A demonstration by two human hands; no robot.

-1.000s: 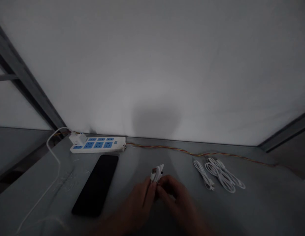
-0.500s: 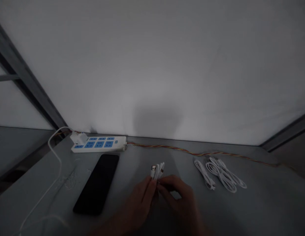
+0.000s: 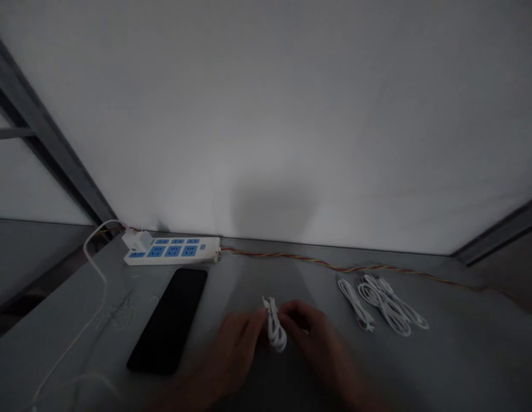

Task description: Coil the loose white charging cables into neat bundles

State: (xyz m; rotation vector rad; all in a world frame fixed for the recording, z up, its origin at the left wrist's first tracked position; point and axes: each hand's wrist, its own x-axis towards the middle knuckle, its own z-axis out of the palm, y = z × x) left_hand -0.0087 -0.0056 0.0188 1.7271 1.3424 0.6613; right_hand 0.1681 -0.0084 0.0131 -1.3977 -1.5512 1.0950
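Note:
A small coil of white USB cable sits between my hands, low over the grey tabletop, its loops hanging downward. My left hand pinches the top of the coil near a small connector. My right hand is curled just right of the coil, with its fingertips at or beside the cable. I cannot tell whether that hand grips it. The hands hide the tabletop directly below them.
Several white cables lie looped to the right. A black smartphone lies to the left. At the back are a blue-and-white power strip with a white charger, and a twisted multicoloured wire.
The white coil has dropped from standing up above my fingers to hanging lower between my hands. My hands have spread slightly apart, and the connector end has turned.

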